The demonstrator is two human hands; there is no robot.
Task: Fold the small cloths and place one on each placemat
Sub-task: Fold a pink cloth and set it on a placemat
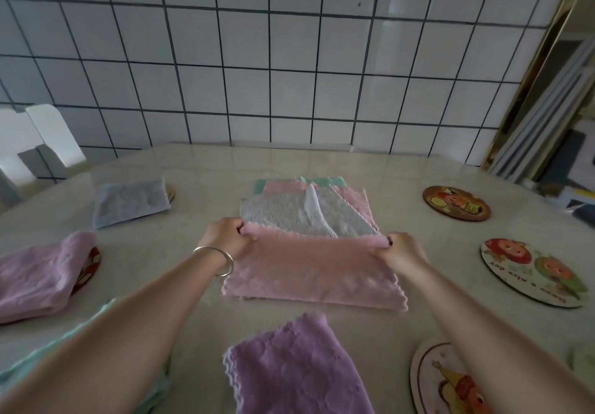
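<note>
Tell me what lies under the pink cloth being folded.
The pink cloth, held by both hands, overlaps the near edge of a stack: a white cloth, with pink and green cloths peeking out behind. What is directly beneath it is covered.

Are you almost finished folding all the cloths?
About halfway. A grey cloth and a lilac cloth already lie folded on left placemats. Both hands are folding a pink cloth. Three placemats on the right are bare.

left hand (225, 236), right hand (401, 249) | pinch pink cloth (309, 272) corners | seemingly mid-fold
</note>
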